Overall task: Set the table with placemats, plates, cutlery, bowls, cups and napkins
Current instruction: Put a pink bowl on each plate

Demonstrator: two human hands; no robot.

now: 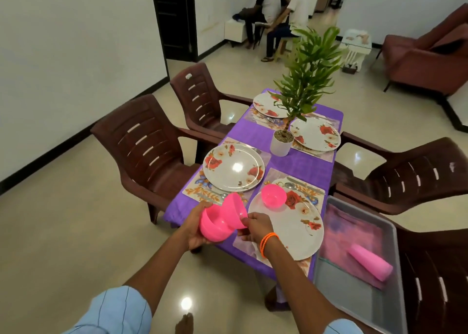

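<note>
My left hand (193, 228) grips a short stack of pink bowls (214, 228) just off the near left corner of the purple-clothed table (298, 163). My right hand (255, 226) pinches the rim of one tilted pink bowl (234, 210), lifted out of that stack. Another pink bowl (273, 195) stands on the near right floral plate (291, 234). Several floral plates lie on placemats, one at near left (233, 167), with cutlery beside them.
A potted plant (282, 142) stands mid-table. Brown plastic chairs (149, 146) flank both sides. A grey bin (364, 265) at the right holds stacked pink cups (371, 261) and pink cloth. Two people sit in the far background near a sofa (425, 60).
</note>
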